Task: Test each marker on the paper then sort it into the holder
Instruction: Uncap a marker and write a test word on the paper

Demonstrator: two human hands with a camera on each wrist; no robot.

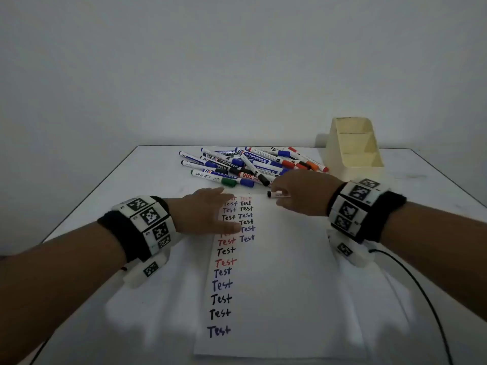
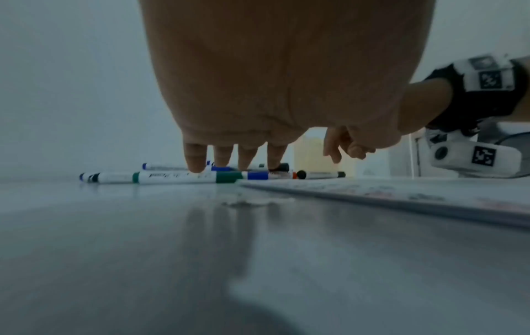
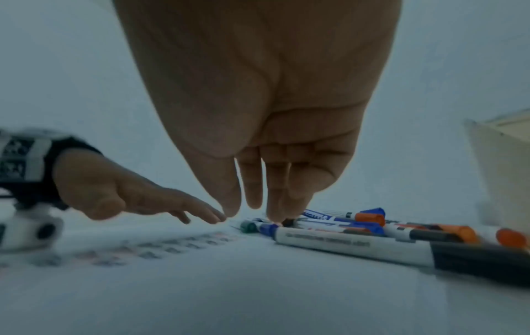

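Lying crosswise just beyond right hand (image 1: 297,192) fingertips: black-capped marker (image 1: 276,194); right hand hovering open, nearer; left hand (image 1: 205,212) resting flat, open, on paper (image 1: 290,285).

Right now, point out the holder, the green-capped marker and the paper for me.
holder (image 1: 354,164): head view, front wall of the cream box.
green-capped marker (image 1: 228,182): head view, its green cap.
paper (image 1: 290,272): head view, bare sheet right of the writing.
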